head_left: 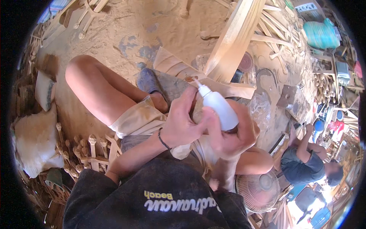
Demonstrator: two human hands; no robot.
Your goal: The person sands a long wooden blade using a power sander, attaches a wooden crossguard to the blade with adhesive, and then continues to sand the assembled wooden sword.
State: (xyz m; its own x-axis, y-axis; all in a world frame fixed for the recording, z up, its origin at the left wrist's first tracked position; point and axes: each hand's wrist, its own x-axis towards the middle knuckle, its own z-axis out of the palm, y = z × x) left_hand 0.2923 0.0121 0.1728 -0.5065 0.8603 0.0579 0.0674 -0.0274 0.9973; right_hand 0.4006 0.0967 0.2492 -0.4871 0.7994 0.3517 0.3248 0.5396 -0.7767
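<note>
My right hand [238, 131] is wrapped round a white squeeze bottle [223, 110] with a narrow nozzle, tilted with its tip up and to the left. Close beside the nozzle is my left hand [185, 120], its fingers curled; whether something small sits between them is hidden. Just beyond the nozzle tip lies a pale wooden piece [173, 65] with carved grooves and a brown patch near its middle. A long, broad wooden piece [236, 38] meets it and stretches toward the far side.
Sawdust covers the floor [179, 34]. Several knobbed wooden sticks [93, 147] are heaped at the left, near a pale cushion-like bundle [36, 141]. A round fan [259, 191] stands at lower right. Another person [305, 162] sits beyond it. Wooden strips [272, 30] lie at far right.
</note>
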